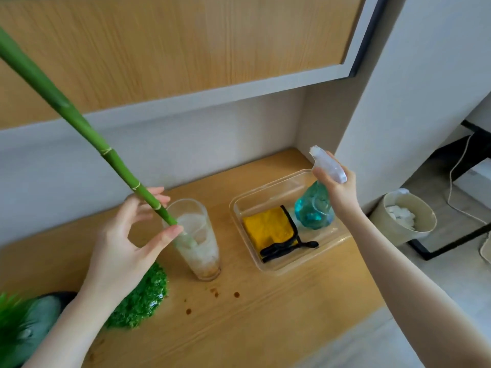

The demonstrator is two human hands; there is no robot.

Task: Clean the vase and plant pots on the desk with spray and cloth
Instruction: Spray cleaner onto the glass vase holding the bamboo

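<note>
While our left hand pinches the green bamboo stalk between thumb and fingers at the rim, the glass vase stands upright on the wooden bench, cloudy inside with brown residue at its base. Our right hand grips the teal spray bottle by its neck, above the clear plastic tray holding a yellow cloth; whether the bottle touches the tray we cannot tell. Brown drips spot the bench near the green plants.
</note>
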